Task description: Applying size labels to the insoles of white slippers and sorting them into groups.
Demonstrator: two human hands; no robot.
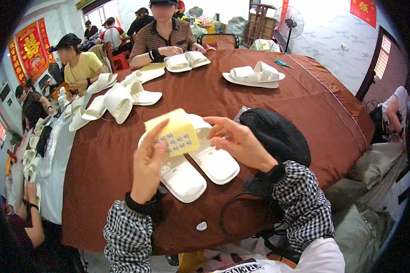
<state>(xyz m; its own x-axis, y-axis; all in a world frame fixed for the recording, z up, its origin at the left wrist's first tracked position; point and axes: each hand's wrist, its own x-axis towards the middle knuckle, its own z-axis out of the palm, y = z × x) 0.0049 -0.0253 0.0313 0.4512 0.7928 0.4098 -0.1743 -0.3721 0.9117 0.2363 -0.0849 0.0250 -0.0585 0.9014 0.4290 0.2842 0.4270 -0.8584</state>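
My left hand grips a yellow sheet of small printed stickers, thumb in front. It is held up over a pair of white slippers lying side by side, a left slipper and a right slipper. Each has a small dark mark on its insole; the sheet and my hands hide parts of their far ends. Just right of the sheet hovers my right hand, bent fingers apart, above the right slipper's far end. I see nothing between its fingers. Both forearms wear black-and-white checked sleeves.
A brown cloth covers the table. Beside my right hand lies a black mesh item; a black strap curls below it. Several white slippers lie far left, a white pair and teal snips far right. Opposite, a person handles slippers.
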